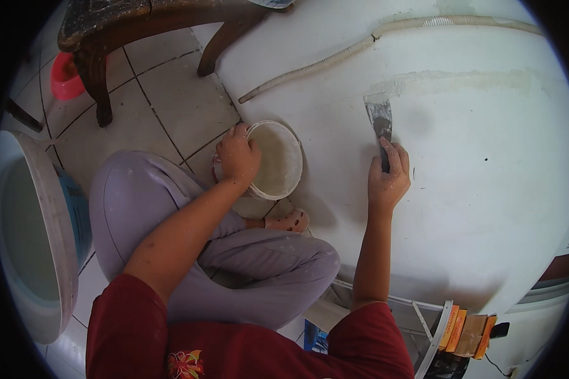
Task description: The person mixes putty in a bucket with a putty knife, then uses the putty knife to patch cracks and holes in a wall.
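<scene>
In my right hand [389, 180] is a putty knife [380, 117], my fingers closed round its dark handle. Its broad blade, smeared with pale compound, points up the white wall [461, 215], just below a greyish strip of filler [449, 82]. Whether the blade touches the wall I cannot tell. My left hand [239, 155] grips the rim of a round white bucket [278, 161], which tilts toward the wall. Pale residue coats the bucket's inside.
A ribbed hose [335, 58] runs along the wall. Upper left, a wooden chair [158, 28] stands over a red bowl [66, 77]. A large tub [63, 252] sits at my left on the tiled floor [152, 101]. Orange boxes [461, 331] fill a rack at lower right.
</scene>
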{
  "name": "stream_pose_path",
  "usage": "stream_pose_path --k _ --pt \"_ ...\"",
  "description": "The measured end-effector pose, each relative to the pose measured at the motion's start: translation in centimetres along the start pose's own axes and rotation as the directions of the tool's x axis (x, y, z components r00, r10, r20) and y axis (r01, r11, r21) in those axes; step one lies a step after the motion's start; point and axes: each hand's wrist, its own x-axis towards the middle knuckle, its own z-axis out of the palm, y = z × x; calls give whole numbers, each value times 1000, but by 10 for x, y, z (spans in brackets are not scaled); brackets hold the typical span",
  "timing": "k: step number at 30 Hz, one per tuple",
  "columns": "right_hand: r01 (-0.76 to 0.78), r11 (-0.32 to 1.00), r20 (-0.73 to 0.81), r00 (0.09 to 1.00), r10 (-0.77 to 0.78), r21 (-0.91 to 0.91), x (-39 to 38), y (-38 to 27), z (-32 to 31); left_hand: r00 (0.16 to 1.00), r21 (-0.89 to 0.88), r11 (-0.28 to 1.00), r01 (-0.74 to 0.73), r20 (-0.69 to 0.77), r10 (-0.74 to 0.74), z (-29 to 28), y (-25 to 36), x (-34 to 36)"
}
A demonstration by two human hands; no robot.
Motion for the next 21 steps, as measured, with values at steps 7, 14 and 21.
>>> stream_pose_path --k 7,14,21 --pt "44 999 -31 999 -44 -25 -7 -11 4 999 -4 1000 22 31 -22 0 -6 0" --pt "28 999 -12 1000 -29 -34 -16 7 9 1000 -6 1000 14 -16 -14 -1 1 -2" --pt "157 986 -26 987 -159 -64 -12 2 15 998 -25 999 45 51 -44 -7 1 0"
